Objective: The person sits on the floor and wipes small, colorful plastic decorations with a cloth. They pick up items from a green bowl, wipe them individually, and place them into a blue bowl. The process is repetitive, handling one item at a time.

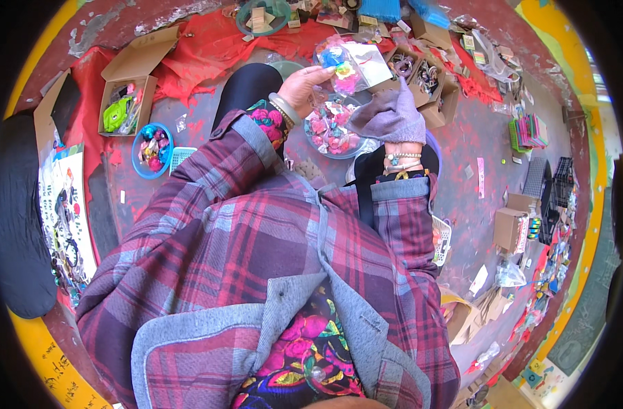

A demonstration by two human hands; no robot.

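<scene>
The left hand (303, 88) has its fingers closed on the near edge of a clear bag (337, 63) with blue, yellow and pink pieces showing through it. The bag is up at the far side of the basin (337, 157), which holds a heap of pink and pale pieces (334, 126). A white card (368, 66) shows just right of the bag, also beyond the basin; whether it is joined to the bag cannot be told.

The right hand (395, 117) is at the basin's right, under a greyish purple cloth cover. That cover hides its fingers, so I cannot tell whether they are open or gripping anything.

The likeliest slip, I judge, is at the left fingers: they seem to hold only one edge, so a heavy or slick bag could swing or slide out. If its mouth is open, which does not show, pieces could spill into the basin and mix with the heap. The loose cloth could hide an edge from the right fingers, dull their feel, or drag pieces over the basin's rim. The bracelets (402, 158) on the right wrist, near the basin's right side, might catch on the plastic. Open boxes (431, 80) stand close by, beyond and right of the basin, so a dropped card or piece could fall among their contents.
</scene>
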